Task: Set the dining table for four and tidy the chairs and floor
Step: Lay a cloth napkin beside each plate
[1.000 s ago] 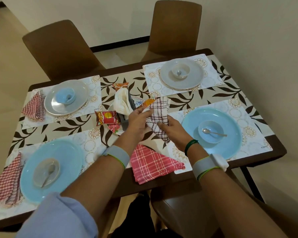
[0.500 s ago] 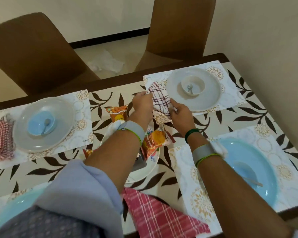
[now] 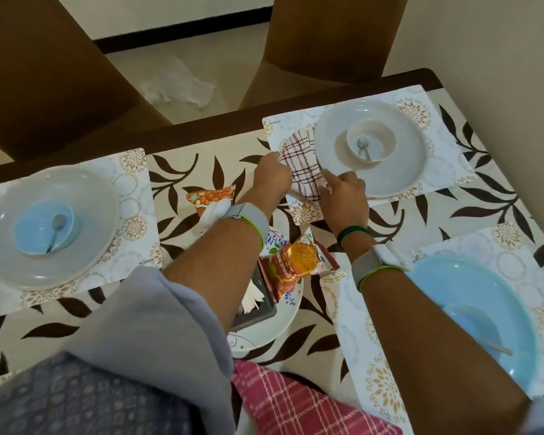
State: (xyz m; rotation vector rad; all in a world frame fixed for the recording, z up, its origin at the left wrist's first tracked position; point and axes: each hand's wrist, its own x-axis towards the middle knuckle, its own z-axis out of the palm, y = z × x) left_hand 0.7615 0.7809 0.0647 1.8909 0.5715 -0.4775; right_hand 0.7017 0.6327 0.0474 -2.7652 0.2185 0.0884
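the checked napkin [image 3: 302, 164] lies on the far-right placemat [image 3: 299, 211], at 9 o'clock of the grey plate [image 3: 390, 180], its long axis roughly 12 to 6. the left hand [image 3: 272, 177] pinches its 9 o'clock edge. the right hand [image 3: 343, 199] pinches the 5 o'clock corner, fingers [image 3: 333, 180] curled on the cloth. a second ago the napkin hung over the middle of the counter [image 3: 182, 171]; now it is down on the mat.

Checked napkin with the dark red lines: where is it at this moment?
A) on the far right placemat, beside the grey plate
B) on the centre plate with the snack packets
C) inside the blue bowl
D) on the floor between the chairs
A: the checked napkin lies on the placemat just left of the grey plate, left hand and right hand holding its edges.
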